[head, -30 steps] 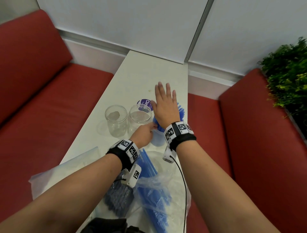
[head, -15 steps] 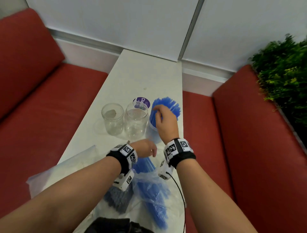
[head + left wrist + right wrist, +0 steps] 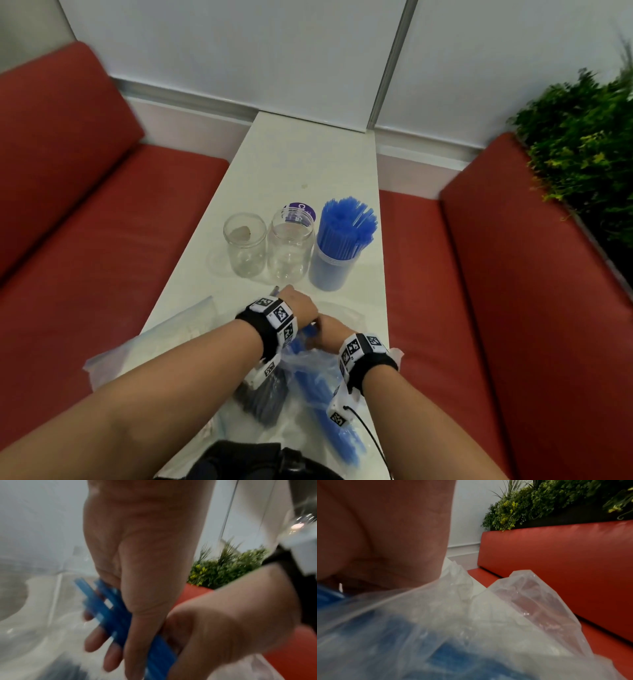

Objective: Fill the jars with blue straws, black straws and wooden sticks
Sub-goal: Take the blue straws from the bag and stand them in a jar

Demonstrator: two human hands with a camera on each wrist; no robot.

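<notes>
Head view, entries by size, largest first. White table (image 3: 301, 161) between two red benches (image 3: 85, 219); we note a green plant (image 3: 582, 144) at far right. Clear plastic bag (image 3: 318, 373) at the near end of the table, blue straws (image 3: 322, 404) lying inside it; a dark bundle (image 3: 265, 397) lies just left of them, too blurred for us to name. Third jar (image 3: 330, 270), rightmost in the row, packed upright with blue straws. Middle jar (image 3: 290, 250) and left jar (image 3: 245, 245), both clear glass, stand beside it; a purple lid (image 3: 300, 208) lies behind the middle one.

Left hand (image 3: 135, 574): in its wrist view we see fingers and thumb closed on a small bunch of blue straws at the bag mouth. Right hand (image 3: 329, 334): it touches the left hand and the same bunch; how far its fingers curl we cannot tell.

Change: half a second ago the right hand was at the straw tops in the filled jar; it has come back to the bag. The left hand has stayed low by the bag.
</notes>
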